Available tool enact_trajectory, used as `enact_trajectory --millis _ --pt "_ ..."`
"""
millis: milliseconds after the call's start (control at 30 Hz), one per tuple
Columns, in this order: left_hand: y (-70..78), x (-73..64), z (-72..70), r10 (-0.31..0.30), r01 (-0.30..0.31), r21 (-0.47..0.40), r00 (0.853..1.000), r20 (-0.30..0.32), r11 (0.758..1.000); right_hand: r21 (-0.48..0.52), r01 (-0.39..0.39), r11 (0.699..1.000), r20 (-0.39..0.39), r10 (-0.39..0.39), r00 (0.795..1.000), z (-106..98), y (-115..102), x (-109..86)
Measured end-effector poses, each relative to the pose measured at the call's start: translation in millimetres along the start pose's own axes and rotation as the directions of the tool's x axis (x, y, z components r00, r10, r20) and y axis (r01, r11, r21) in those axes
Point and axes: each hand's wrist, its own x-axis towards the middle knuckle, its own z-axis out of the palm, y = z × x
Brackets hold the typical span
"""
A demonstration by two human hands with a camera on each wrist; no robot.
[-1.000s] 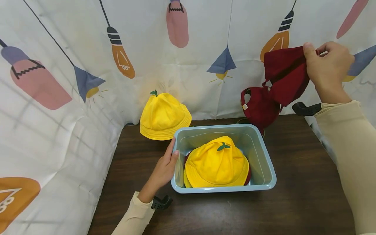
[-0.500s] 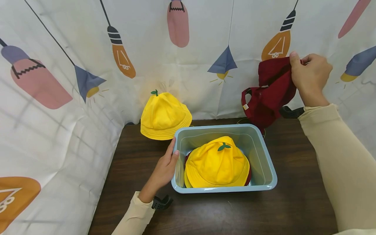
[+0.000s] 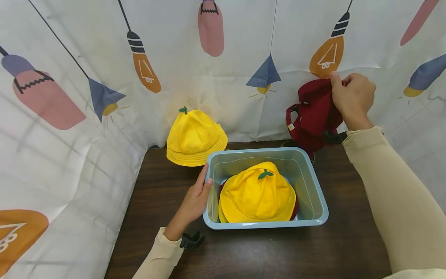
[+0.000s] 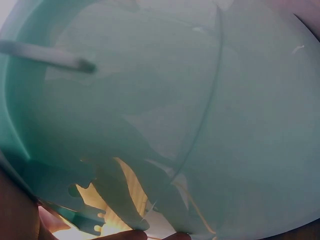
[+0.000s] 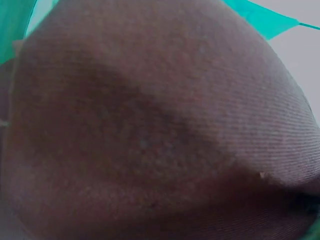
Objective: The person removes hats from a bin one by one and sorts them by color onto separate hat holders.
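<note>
My right hand (image 3: 354,99) pinches the top edge of a dark red cap (image 3: 322,97) at the back right. That cap overlaps another dark red cap (image 3: 299,128) with a rear strap opening and a small white tag; where one ends is hard to tell. Dark red fabric fills most of the right wrist view. My left hand (image 3: 195,195) grips the left rim of a light blue plastic bin (image 3: 313,186), thumb inside the wall. Inside the bin lies a yellow bucket hat (image 3: 258,197) with a green leaf sprout, with dark red fabric showing beneath it.
Left of the bin's back corner, another yellow hat (image 3: 195,139) with a leaf sprout stands against the patterned cloth backdrop (image 3: 237,100). Everything stands on a dark wood table (image 3: 265,252). Cloth also hangs along the left side.
My right hand has moved left and down with the dark red cap, bringing it onto the other red cap. My left hand and the bin have stayed still.
</note>
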Motion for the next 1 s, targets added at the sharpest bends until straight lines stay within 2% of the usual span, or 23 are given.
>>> enact_trajectory --millis 400,600,867,1000 --pt "0.9 0.2 0.5 -0.002 0.002 -0.001 1.000 -0.001 1.000 -0.030 -0.008 1.000 0.063 0.010 0.998 10.9 35.9 0.9" --pt "0.6 0.1 0.4 -0.006 0.006 0.006 1.000 -0.006 1.000 -0.053 -0.001 0.999 0.109 0.007 0.994 17.9 46.9 -0.5" --pt "0.7 0.2 0.6 -0.009 0.009 0.009 1.000 -0.005 1.000 -0.064 0.099 0.993 0.115 -0.091 0.989 34.3 47.9 -9.7" --pt "0.8 0.7 0.6 -0.006 0.006 0.001 1.000 0.001 1.000 -0.068 0.106 0.992 0.138 -0.096 0.986 39.4 50.6 -9.6"
